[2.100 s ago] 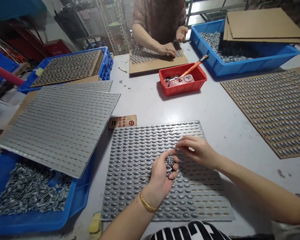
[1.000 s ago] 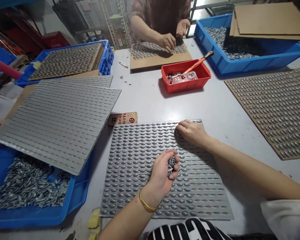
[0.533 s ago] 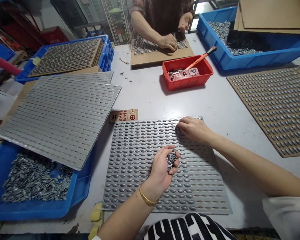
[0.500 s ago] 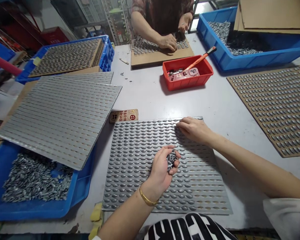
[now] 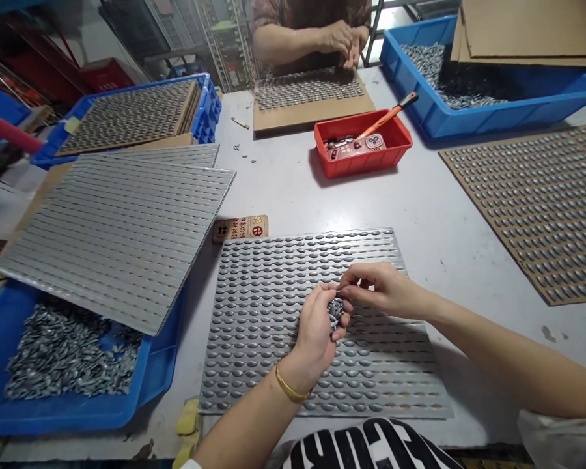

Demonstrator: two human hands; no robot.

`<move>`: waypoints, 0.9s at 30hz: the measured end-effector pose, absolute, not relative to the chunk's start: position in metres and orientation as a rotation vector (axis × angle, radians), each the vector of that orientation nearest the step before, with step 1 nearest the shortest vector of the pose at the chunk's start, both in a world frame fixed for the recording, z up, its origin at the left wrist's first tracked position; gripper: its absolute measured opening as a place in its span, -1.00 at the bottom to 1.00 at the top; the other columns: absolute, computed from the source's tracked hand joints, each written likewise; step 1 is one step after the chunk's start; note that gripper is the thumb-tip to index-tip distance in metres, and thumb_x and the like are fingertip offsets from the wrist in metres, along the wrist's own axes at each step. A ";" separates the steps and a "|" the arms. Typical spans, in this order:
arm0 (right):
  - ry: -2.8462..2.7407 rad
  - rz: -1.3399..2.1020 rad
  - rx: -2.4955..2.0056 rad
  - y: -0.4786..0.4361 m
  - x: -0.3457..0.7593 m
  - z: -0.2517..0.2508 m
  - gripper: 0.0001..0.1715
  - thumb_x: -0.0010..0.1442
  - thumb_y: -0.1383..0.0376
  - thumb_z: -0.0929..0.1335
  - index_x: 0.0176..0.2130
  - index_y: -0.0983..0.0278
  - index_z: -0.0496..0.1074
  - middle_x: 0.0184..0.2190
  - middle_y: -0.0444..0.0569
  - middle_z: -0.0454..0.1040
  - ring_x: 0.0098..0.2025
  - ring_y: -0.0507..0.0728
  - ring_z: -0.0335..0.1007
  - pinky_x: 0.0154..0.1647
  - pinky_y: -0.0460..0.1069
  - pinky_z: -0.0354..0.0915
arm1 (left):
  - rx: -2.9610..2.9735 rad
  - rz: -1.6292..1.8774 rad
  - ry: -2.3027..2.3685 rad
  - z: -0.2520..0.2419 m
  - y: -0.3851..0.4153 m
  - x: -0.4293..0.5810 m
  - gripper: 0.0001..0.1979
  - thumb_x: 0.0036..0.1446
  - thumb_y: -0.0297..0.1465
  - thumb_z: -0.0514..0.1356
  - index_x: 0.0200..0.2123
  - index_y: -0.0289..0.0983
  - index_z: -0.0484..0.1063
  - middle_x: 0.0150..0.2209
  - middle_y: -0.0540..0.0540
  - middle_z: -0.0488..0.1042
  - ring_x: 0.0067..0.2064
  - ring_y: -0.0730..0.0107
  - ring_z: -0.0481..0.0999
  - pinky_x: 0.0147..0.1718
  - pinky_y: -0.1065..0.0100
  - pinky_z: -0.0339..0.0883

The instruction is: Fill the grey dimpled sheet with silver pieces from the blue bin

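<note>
A: What do the fingers of the left hand [image 5: 315,335] do?

B: They curl up around a small heap of metal pieces [image 5: 335,311], and the palm makes a cup. I think it is held like this because the pieces are loose, and a cup keeps them from falling.

A: And the right hand [image 5: 383,290]?

B: Its thumb and first finger [image 5: 348,281] come close together just beside the heap, almost touching it. The other fingers bend softly. I cannot tell if a piece is between them, because that spot is too small to see.

A: What is under the hands?

B: A grey sheet [image 5: 317,384] lies flat on the table [image 5: 420,215], with many pieces set in tight rows. Both hands are above it, so it seems a dropped piece would land on the sheet.

A: And further out?

B: On the left, a second sheet [image 5: 112,241] lies tilted over a blue bin [image 5: 73,420] full of pieces. Ahead there is a red tray [image 5: 366,163] with an orange tool [image 5: 388,120] in it. On the right is a brown card [image 5: 532,215] with rows of pieces. At the far side, a co-worker's hands [image 5: 344,39] are above another card [image 5: 312,116].
</note>
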State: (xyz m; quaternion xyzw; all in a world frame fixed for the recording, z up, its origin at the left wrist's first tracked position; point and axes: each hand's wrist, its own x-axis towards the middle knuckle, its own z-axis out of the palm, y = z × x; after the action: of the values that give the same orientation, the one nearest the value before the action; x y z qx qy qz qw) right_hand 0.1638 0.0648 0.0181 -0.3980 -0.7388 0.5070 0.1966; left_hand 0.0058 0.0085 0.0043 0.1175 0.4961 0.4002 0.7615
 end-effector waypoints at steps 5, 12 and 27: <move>-2.202 1.155 -1.091 0.058 0.166 0.013 -0.93 0.21 0.38 0.29 -0.33 0.27 0.36 -0.42 -0.09 0.48 -0.40 0.02 0.37 -0.42 -0.08 0.26 | 0.284 0.842 1.075 0.004 0.012 0.006 -0.80 0.04 -0.28 0.23 -0.32 -0.26 0.31 -0.46 0.03 0.34 -0.60 0.63 0.25 -0.75 0.59 -0.17; -2.580 0.570 -1.008 0.054 0.169 0.004 -0.66 0.28 0.43 0.19 -0.02 0.29 0.40 -0.31 0.06 0.46 -0.26 0.15 0.35 -0.34 0.02 0.27 | 0.157 0.830 1.045 0.004 0.020 0.000 -0.82 0.05 -0.35 0.19 -0.27 -0.31 0.38 -0.45 -0.01 0.36 -0.59 0.62 0.27 -0.76 0.60 -0.17; -1.910 0.835 -1.422 0.131 0.177 -0.044 -0.85 0.10 0.36 0.32 -0.32 0.26 0.51 -0.43 -0.09 0.54 -0.40 0.07 0.41 -0.31 -0.03 0.28 | 0.170 0.839 0.963 0.009 0.017 -0.012 -0.82 0.07 -0.38 0.25 -0.25 -0.34 0.42 -0.42 0.00 0.33 -0.56 0.67 0.24 -0.76 0.63 -0.14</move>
State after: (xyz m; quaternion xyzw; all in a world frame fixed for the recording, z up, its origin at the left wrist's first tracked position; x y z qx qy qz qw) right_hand 0.1772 0.1306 -0.0443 -0.5369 -0.7211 0.3151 0.3040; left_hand -0.0122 0.0171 0.0093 0.0794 0.4489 0.3912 0.7995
